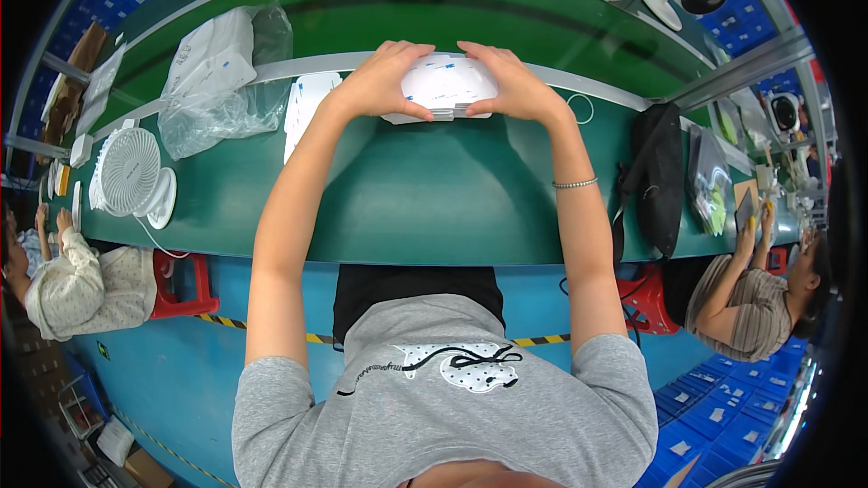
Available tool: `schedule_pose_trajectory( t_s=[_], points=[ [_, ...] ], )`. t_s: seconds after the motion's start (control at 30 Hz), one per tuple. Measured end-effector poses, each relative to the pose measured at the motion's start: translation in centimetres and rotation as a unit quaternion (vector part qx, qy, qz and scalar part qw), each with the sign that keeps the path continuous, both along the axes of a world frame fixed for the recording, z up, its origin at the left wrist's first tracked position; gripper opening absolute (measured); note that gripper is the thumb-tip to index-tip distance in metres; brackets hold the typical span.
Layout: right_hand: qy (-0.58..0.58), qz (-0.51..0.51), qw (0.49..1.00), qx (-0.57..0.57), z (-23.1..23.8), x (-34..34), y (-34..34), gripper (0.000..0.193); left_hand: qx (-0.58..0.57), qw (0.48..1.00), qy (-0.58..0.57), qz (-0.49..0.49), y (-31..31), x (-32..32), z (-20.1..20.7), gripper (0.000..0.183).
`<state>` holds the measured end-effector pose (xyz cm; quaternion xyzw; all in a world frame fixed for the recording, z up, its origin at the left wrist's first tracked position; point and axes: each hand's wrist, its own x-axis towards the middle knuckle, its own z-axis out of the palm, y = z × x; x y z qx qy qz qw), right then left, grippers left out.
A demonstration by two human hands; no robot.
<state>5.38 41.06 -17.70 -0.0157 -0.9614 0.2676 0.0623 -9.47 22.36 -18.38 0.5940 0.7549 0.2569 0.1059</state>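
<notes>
A stack of flat white cards with small blue marks sits at the far side of the green bench, between my two hands. My left hand grips its left edge, thumb at the near side and fingers at the far side. On the opposite edge my right hand closes in the same way. Some edges in the stack stick out unevenly. More white cards lie on the bench just left of my left forearm. A thin ring-shaped band lies beyond my right wrist.
A clear plastic bag with white contents lies at the left, near a white fan. On the right are a black bag and clear pouches. A raised green shelf panel runs behind. Co-workers sit at both sides.
</notes>
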Motion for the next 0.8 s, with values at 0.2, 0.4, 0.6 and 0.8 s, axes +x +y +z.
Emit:
schedule_pose_trajectory(
  t_s=[0.2,0.4,0.6,0.8],
  points=[
    [0.022,0.007,1.0,-0.004,0.2,0.2,0.3,0.094,0.02,1.0,0.005,0.004,-0.1,0.1,0.3,0.092],
    [0.028,0.024,0.999,-0.002,2.9,2.1,-0.8,0.088,0.059,0.998,0.007,0.0,-1.3,2.2,2.1,0.089],
    [0.007,0.039,0.991,-0.127,3.8,4.3,-1.8,0.052,0.119,0.99,0.048,-0.05,-3.3,5.7,2.2,0.088],
    [0.016,0.054,0.998,-0.037,1.9,5.9,-3.6,0.063,0.121,0.99,0.063,-0.045,-4.4,7.2,0.0,0.09]
  ],
)
